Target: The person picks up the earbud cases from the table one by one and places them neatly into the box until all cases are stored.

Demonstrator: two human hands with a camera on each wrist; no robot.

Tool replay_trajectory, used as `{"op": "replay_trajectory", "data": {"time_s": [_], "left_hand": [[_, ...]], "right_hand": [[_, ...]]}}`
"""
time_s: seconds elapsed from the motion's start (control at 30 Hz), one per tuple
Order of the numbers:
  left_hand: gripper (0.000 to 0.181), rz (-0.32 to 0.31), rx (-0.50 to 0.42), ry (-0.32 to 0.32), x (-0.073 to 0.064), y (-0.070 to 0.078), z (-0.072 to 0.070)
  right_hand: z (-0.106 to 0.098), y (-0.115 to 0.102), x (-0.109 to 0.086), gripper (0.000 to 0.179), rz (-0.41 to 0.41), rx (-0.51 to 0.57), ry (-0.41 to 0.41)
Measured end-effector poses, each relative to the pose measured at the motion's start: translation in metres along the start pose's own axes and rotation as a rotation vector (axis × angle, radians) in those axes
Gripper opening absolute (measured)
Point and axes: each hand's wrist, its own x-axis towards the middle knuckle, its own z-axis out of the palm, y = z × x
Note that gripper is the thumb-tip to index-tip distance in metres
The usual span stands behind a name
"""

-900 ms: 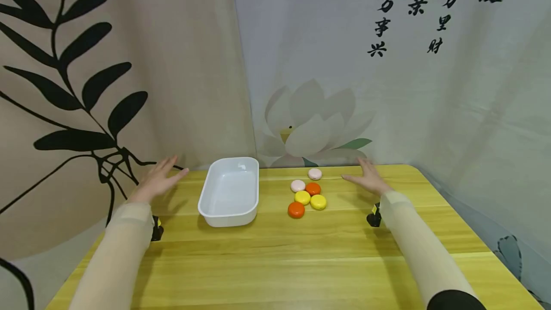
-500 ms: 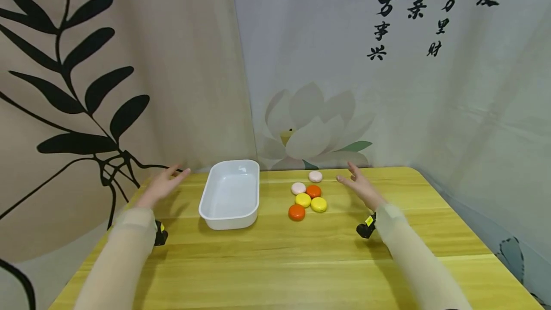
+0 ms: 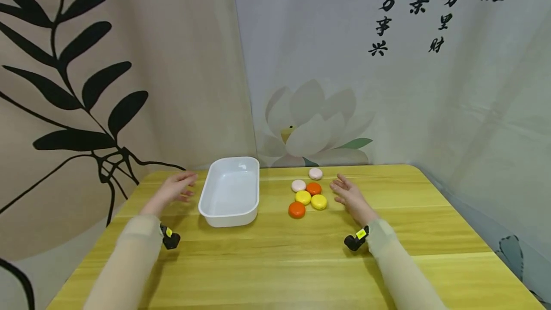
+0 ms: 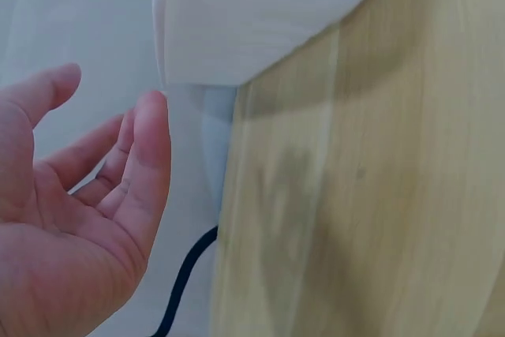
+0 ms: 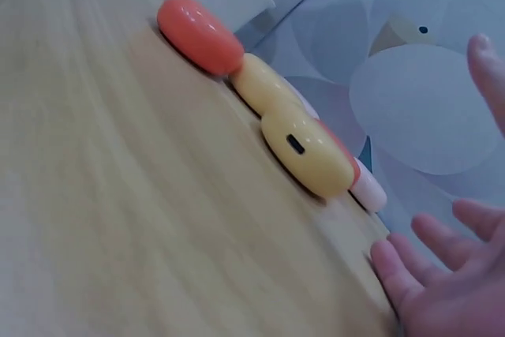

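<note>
A white rectangular tub [image 3: 229,195] stands on the table, left of several small rounded discs. Two discs are orange, such as the near orange disc [image 3: 296,210]; two are yellow, with a yellow disc [image 3: 319,202] on the right; two are pale pink, the farthest pink disc [image 3: 315,173] among them. In the right wrist view one yellow disc [image 5: 308,150] shows a small dark slot. My left hand [image 3: 175,189] hovers just left of the tub, fingers loosely bent, holding nothing. To the right of the discs my right hand [image 3: 350,200] is held apart from them, fingers loosely spread, with nothing in it.
The wooden table [image 3: 258,267] ends at a hanging curtain [image 3: 198,61] printed with leaves, a lotus and writing. A black wrist camera [image 3: 170,238] sits on the left sleeve, another wrist camera [image 3: 356,239] on the right. A dark cord [image 4: 185,274] shows beside the table edge.
Both hands have come inward and nearer: the left toward the tub, the right toward the discs. Their fingers have gone from spread to more relaxed. Tub and discs stay in place.
</note>
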Motion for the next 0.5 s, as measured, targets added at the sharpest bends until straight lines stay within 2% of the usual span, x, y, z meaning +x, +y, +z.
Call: {"op": "replay_trajectory", "data": {"time_s": [0.17, 0.33, 0.5], "left_hand": [[0.068, -0.048, -0.095, -0.020, -0.005, -0.002, 0.008], [0.067, -0.100, -0.209, -0.003, -0.010, -0.011, 0.014], [0.067, -0.148, -0.304, -0.018, -0.016, -0.019, 0.022]], "right_hand": [[0.003, 0.005, -0.002, 0.072, 0.034, -0.017, 0.013], [0.006, 0.010, -0.004, 0.062, 0.041, -0.121, 0.027], [0.006, 0.016, -0.006, 0.058, 0.010, -0.221, 0.037]]}}
